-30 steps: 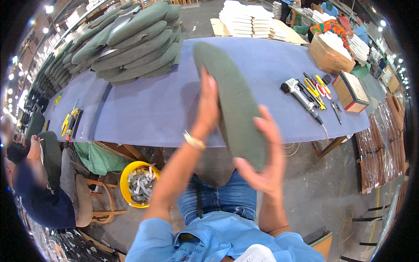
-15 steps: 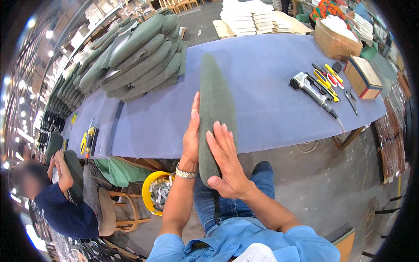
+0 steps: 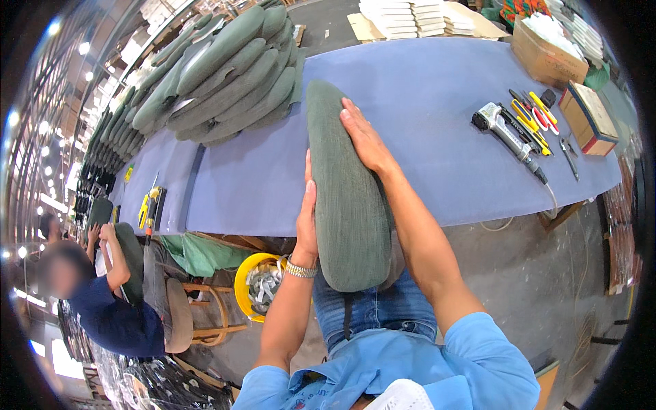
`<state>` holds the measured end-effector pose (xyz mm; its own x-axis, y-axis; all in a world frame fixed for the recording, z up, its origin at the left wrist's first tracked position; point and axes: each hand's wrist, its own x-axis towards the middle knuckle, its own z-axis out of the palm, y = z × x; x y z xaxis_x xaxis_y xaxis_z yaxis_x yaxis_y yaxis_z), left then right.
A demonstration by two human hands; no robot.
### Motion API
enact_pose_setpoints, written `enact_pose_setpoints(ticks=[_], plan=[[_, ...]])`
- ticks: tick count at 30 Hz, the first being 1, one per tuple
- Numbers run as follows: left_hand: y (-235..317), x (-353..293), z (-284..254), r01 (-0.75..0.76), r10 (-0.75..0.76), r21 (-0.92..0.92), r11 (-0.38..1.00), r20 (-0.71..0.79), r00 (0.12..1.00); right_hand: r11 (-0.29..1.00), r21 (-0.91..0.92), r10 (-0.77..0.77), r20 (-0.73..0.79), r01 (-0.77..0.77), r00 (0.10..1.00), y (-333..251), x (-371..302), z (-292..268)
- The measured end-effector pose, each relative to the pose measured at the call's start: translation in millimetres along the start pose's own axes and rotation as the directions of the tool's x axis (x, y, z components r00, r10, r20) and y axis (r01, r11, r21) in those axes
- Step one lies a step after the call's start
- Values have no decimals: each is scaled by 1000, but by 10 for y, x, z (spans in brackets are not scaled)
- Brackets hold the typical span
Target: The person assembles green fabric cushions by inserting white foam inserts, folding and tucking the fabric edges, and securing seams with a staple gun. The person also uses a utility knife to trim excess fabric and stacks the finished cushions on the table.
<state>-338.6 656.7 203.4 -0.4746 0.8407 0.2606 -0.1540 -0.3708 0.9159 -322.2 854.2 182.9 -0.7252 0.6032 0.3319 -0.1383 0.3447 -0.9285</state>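
A long green pad [image 3: 345,198] lies lengthwise over the near edge of the blue counter [image 3: 437,116], its far end on the counter top and its rounded near end hanging past the edge above the person's lap. The left hand [image 3: 305,219] presses flat against the pad's left side, fingers together and straight, pointing far; a metal watch sits on that wrist. The right hand [image 3: 364,140] rests on the pad's right upper side near its far end, fingers together and laid flat over the fabric, not curled around it.

Far left on the counter, a pile of similar green pads [image 3: 225,68] is stacked well apart from the held one. To the right lie a staple gun [image 3: 506,133] with its hose, a few hand tools [image 3: 533,116] with yellow and red grips just beyond it, and a small box [image 3: 588,119] at the right end. A cardboard carton [image 3: 543,55] stands farther back.

Below the counter's near edge, left of the person's legs, stands a yellow bucket [image 3: 244,287] holding scraps. Farther left, another person [image 3: 102,301] in a dark shirt sits holding a pad.
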Motion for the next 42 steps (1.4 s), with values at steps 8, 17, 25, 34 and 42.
enact_pose_setpoints(ticks=[8, 17, 25, 34, 42], plan=[[-23, -496, 209, -117, 136, 231, 966, -67, 988, 978, 190, 117, -149, -88, 982, 349, -1127, -36], [-445, -1798, -186, 17, -117, -151, 988, -679, 725, 919, -349, -213, -52, 182, 976, -98, -1644, 492], [-622, -1798, -22, -13, -301, -352, 936, -819, 489, 979, -201, -49, -32, 42, 998, 393, -865, 65], [-1294, -1888, -330, 54, -40, -16, 998, -878, 478, 978, -124, 154, -113, -168, 982, 454, 572, -245], [-1230, -1853, -517, -10, -439, -556, 831, -668, 601, 876, 292, 389, 42, -384, 920, 374, 940, -254]])
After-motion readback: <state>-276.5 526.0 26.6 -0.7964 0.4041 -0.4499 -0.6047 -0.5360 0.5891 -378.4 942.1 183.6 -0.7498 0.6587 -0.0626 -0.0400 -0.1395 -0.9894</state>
